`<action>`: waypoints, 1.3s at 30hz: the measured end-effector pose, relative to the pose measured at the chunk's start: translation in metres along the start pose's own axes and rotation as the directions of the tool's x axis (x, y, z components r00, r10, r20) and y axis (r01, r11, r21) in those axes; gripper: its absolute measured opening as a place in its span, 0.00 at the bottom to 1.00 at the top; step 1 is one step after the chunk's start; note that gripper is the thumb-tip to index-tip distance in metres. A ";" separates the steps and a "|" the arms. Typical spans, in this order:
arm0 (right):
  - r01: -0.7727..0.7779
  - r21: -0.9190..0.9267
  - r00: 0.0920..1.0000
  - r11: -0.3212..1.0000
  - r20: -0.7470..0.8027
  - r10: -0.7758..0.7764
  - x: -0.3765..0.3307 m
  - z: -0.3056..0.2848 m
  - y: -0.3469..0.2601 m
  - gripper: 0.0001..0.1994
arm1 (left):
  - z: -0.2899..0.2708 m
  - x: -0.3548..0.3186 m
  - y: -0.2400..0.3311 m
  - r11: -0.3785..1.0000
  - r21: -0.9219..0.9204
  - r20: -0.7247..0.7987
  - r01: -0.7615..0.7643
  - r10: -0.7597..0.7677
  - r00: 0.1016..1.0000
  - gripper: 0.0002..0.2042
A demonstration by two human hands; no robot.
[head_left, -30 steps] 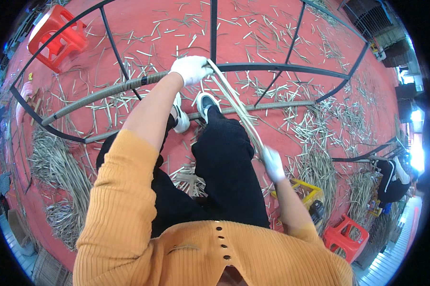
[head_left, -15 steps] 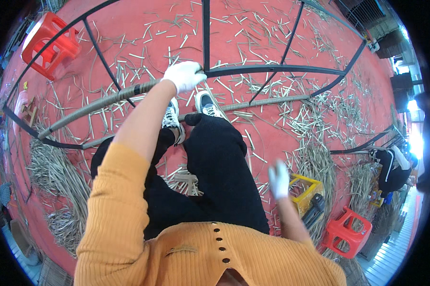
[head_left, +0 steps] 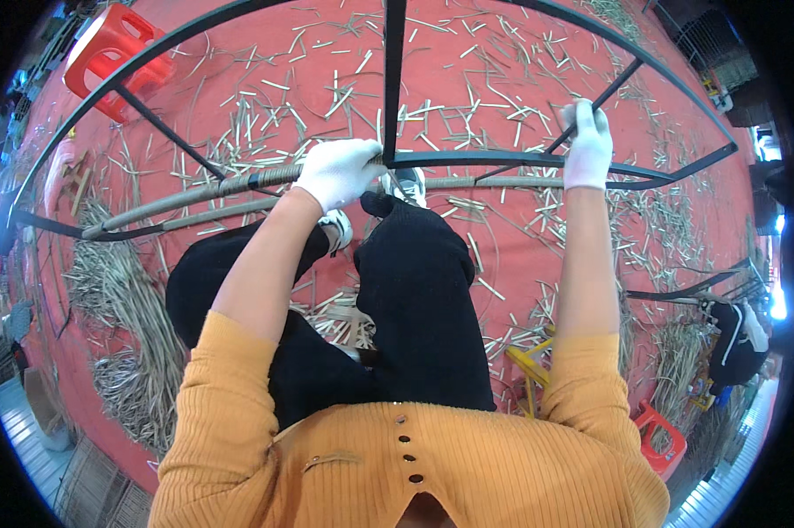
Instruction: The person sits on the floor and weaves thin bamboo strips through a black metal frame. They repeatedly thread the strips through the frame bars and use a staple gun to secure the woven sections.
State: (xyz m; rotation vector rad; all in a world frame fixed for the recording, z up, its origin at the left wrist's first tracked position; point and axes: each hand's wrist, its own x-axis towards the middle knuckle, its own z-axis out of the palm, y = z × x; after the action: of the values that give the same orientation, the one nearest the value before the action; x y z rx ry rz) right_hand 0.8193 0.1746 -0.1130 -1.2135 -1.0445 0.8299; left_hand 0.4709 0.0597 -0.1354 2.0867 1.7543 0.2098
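Observation:
In front of my legs stands a black metal frame (head_left: 503, 159) with curved rails and thin struts. The left part of its near rail is wound with tan strip (head_left: 177, 201); a lower rail is wound too. My left hand (head_left: 337, 172), in a white glove, is closed around the end of the wrapping, beside the central upright. A narrow loose strip seems to run down from it, its end unclear. My right hand (head_left: 588, 148), also gloved, is at the right side of the frame, fingers bent around a slanting strut; they are slightly blurred.
Cut strips litter the red floor (head_left: 309, 84). Bundles of strips (head_left: 137, 326) lie at left. A red stool (head_left: 120, 57) stands far left, another (head_left: 665, 440) near right. A yellow crate (head_left: 529, 370) is beside my right arm. A person (head_left: 738, 343) is at far right.
My right hand has swung up from beside the yellow crate to the frame's right side. The frame appears raised and tilted nearer. My left hand stays at the wrapping.

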 end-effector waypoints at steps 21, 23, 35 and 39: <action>-0.479 -0.100 0.336 0.872 0.897 0.288 -0.077 0.161 0.127 0.17 | -0.033 0.075 -0.035 0.999 0.046 0.121 -0.014 0.008 0.993 0.20; -0.710 -0.047 0.324 0.702 0.864 0.386 -0.083 0.163 0.128 0.16 | -0.034 0.079 -0.038 0.999 0.040 0.096 -0.025 0.021 0.995 0.20; -0.758 -0.077 0.351 0.648 0.789 0.504 -0.126 0.140 0.098 0.16 | -0.013 0.078 -0.045 0.940 0.317 -0.103 -0.129 0.169 0.980 0.20; -0.602 0.028 0.543 0.798 0.747 0.384 -0.133 0.137 0.068 0.17 | -0.007 0.076 -0.045 0.926 0.353 -0.192 -0.134 0.212 0.958 0.19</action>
State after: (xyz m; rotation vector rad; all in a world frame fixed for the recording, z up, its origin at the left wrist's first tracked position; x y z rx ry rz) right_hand 0.6490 0.1087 -0.2002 -0.9382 -1.1232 1.9740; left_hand 0.4423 0.1406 -0.1583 2.5592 1.8386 0.2188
